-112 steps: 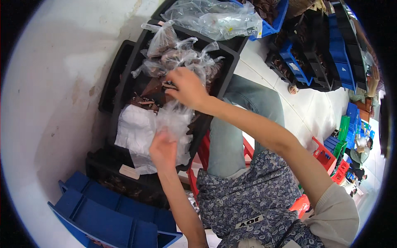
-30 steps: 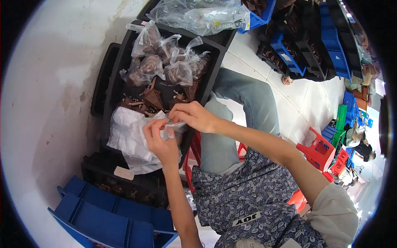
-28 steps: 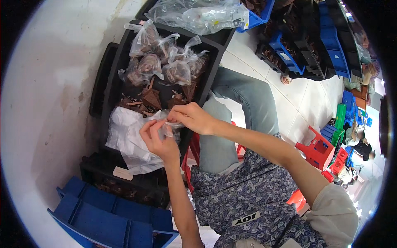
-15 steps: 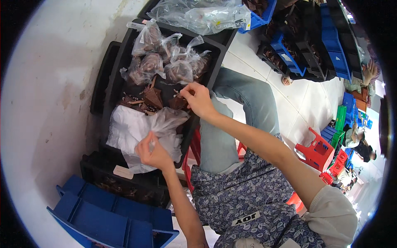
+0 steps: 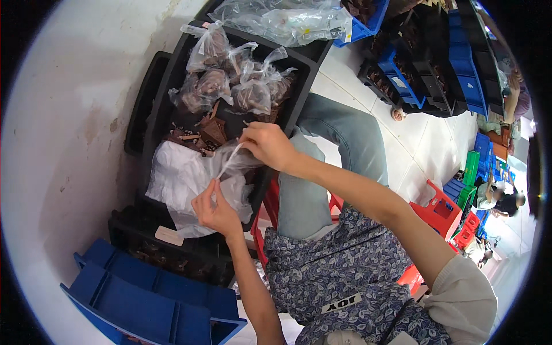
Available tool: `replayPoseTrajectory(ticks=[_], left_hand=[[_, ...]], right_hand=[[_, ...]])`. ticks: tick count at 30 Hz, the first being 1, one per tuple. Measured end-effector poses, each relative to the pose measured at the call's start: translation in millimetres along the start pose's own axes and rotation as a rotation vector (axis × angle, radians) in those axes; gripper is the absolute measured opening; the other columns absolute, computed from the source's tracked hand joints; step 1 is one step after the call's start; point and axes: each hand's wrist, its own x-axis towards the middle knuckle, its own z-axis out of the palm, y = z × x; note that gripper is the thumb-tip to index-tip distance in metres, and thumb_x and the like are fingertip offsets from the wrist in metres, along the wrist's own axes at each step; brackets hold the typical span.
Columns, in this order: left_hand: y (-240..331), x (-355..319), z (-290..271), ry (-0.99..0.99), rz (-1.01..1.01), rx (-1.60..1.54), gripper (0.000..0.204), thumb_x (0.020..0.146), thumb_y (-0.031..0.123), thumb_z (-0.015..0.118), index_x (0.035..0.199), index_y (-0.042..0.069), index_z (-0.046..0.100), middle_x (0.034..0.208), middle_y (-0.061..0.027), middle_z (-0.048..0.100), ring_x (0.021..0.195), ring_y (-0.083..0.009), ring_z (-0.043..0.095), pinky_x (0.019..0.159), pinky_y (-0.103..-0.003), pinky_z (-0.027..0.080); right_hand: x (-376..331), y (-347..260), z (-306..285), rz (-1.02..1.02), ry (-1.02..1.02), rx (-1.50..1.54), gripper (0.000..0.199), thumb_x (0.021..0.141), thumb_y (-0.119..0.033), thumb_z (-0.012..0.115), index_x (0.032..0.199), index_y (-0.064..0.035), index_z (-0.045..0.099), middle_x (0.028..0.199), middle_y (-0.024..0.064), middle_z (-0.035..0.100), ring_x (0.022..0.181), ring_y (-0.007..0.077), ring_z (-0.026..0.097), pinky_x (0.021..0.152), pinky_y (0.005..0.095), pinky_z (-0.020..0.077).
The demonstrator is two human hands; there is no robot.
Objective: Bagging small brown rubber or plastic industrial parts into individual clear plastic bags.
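Far left: white wall, stained. At its foot, stacked blue bins, with a black crate just above them holding dark bits, too small to identify.

Next, long black tray runs up the wall. Lower part: heap of white plastic. Middle: loose brown parts. Upper part: tied clear bags of the same brown parts.

Left hand sits over the plastic heap, fingers curled shut, pinching the lower end of a thin clear bag.

Right hand is just above and right, over the tray's middle, thumb and fingers closed on the bag's upper end. Bag is stretched taut between both hands; looks empty, hard to be sure.

Above, a big clear bag lies across the tray's top end and a blue bin.

Right of tray: jeans leg, red stool, tiled floor, racks of blue bins at top right.
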Motion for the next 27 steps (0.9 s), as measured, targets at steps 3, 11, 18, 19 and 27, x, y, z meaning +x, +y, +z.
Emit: replayPoseTrajectory(ticks=[3, 11, 18, 19, 27], left_hand=[[4, 1, 4, -0.021, -0.084, 0.016, 0.012, 0.075, 0.002, 0.067, 0.087, 0.002, 0.068, 0.079, -0.0068, 0.065, 0.075, -0.0247, 0.056, 0.066, -0.034, 0.046], [7, 7, -4, 0.014, -0.056, -0.128, 0.026, 0.077, 0.005, 0.066, 0.102, 0.001, 0.061, 0.098, -0.0127, 0.06, 0.083, -0.0261, 0.056, 0.069, -0.035, 0.047], [-14, 28, 5, 0.0, -0.226, 0.283, 0.044, 0.076, 0.025, 0.069, 0.11, 0.0, 0.055, 0.103, -0.0165, 0.056, 0.09, -0.0313, 0.053, 0.08, -0.041, 0.042], [-22, 31, 5, -0.118, -0.288, 0.342, 0.041, 0.077, 0.027, 0.069, 0.105, 0.0, 0.057, 0.096, -0.0161, 0.058, 0.086, -0.0317, 0.054, 0.078, -0.042, 0.042], [14, 30, -15, -0.131, -0.538, -0.209, 0.032, 0.079, 0.026, 0.07, 0.07, -0.004, 0.061, 0.065, -0.0077, 0.058, 0.062, -0.018, 0.052, 0.059, -0.032, 0.04]], right_hand=[[-9, -15, 5, -0.064, 0.092, -0.046, 0.018, 0.067, -0.003, 0.062, 0.085, -0.005, 0.062, 0.091, 0.0102, 0.056, 0.088, 0.0283, 0.055, 0.07, 0.0361, 0.0478], [10, -25, -12, -0.239, 0.068, -0.079, 0.013, 0.069, -0.002, 0.059, 0.082, -0.0039, 0.06, 0.083, 0.0113, 0.053, 0.083, 0.0298, 0.055, 0.068, 0.0382, 0.0468], [79, -25, -67, -0.226, 0.323, -0.195, 0.019, 0.07, -0.001, 0.061, 0.089, -0.0036, 0.06, 0.086, 0.0143, 0.055, 0.082, 0.0325, 0.056, 0.072, 0.0389, 0.0468], [76, -26, -62, -0.209, 0.373, -0.293, 0.025, 0.069, -0.001, 0.063, 0.094, -0.0033, 0.058, 0.093, 0.015, 0.054, 0.088, 0.0329, 0.054, 0.076, 0.0397, 0.0452], [-2, -38, 21, 0.228, -0.174, 0.436, 0.04, 0.073, -0.031, 0.073, 0.088, 0.0045, 0.063, 0.078, 0.0111, 0.061, 0.069, 0.012, 0.054, 0.062, 0.0287, 0.0444]])
